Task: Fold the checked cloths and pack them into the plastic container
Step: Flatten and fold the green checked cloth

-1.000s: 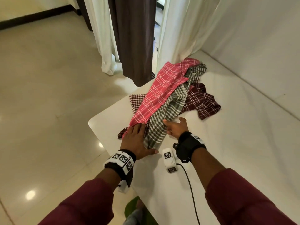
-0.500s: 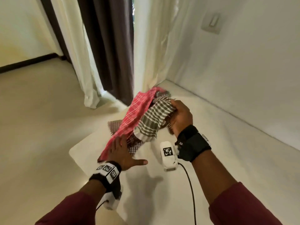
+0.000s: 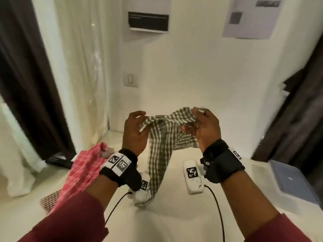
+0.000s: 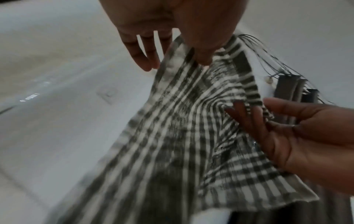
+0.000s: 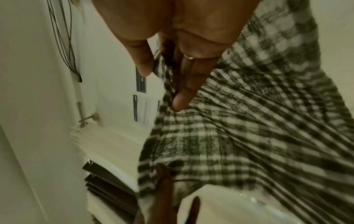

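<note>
Both hands hold a green-and-white checked cloth up above the white table. My left hand pinches its upper edge on the left, thumb against fingers. The right hand grips a bunched corner, and the cloth runs between its thumb and fingers. From there the cloth sags and its tail trails onto the table. A red checked cloth lies on the table's left, over a dark maroon one. The plastic container, with a grey-blue lid, sits at the right edge.
White walls close the table's far side. Dark and white curtains hang on the left, and another dark curtain on the right. Cables from the wrist cameras trail over the table near me.
The green cloth has been lifted off the pile into the air. My left hand left the red cloth on the table and took hold of the green cloth's edge. The head view tilted up.
</note>
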Demonstrator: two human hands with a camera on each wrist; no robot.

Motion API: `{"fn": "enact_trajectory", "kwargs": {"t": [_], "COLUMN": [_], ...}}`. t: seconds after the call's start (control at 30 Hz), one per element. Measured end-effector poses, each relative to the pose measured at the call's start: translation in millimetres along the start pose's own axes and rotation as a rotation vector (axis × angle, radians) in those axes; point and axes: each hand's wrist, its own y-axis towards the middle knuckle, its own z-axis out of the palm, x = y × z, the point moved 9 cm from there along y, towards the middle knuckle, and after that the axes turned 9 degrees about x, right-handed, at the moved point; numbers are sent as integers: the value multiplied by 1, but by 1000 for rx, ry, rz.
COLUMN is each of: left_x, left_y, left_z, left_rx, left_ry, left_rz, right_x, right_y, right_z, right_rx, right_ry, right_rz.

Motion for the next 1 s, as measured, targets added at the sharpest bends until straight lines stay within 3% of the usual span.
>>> {"fn": "enact_trajectory", "kwargs": {"t": [0.07,0.23,0.33,0.53,0.7,0.77,0.83,0.9,1.0], "left_x": [-13,-61,-86,-99,-56,-30,-8,1,-4], "left_y": [19,66,91,126,141,136,128,126,150], "left_z": [22,64,82,104,150,165,177,189,191], "left_rx": [62,230,283,344,622,658,636,593,379], "left_ry": [-63,-165,-133,-78,92,5,-222,-499,-873], "left_rz": [-34,-83,-50,-72,-297,-479,-663,-757,-667], "right_x": [23,95,123,132,108,90,78,85,133], "right_y": [-4,-24,-30,-10,19,34,50,72,95], "right_z": [-36,-101,-107,-126,-155,-175,-195,-202,-196], "right_rx": [-106,-383,-365,-105,93,171,201,132,-157], "right_ry": [-177,-757,-1092,-879,-1353,-1569,-1735,-1819,-1752], "right_rz": [-56,-385,-499,-264,238,478,634,566,142]}}
